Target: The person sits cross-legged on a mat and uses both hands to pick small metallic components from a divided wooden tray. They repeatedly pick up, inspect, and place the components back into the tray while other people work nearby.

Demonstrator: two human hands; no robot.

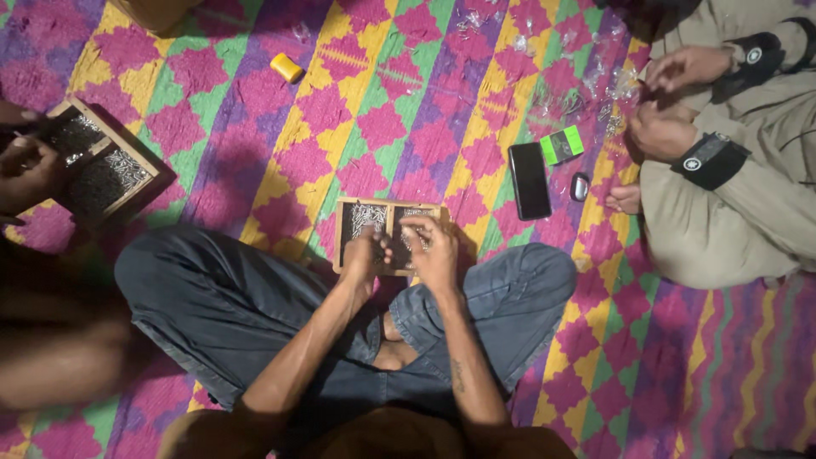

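I sit cross-legged in blue jeans on a patterned mat. A small wooden tray with two compartments of tiny dark and silvery pieces rests against my legs. My left hand hovers over the tray's near edge, fingers curled together as if pinching something too small to make out. My right hand reaches over the right compartment, fingertips bent down toward the pieces. Whether either hand holds a piece is not visible.
A black phone, a green box and a small dark object lie on the mat to the right. A yellow spool lies farther off. Another person's hands work at right. A second wooden tray sits left, beside someone's hand.
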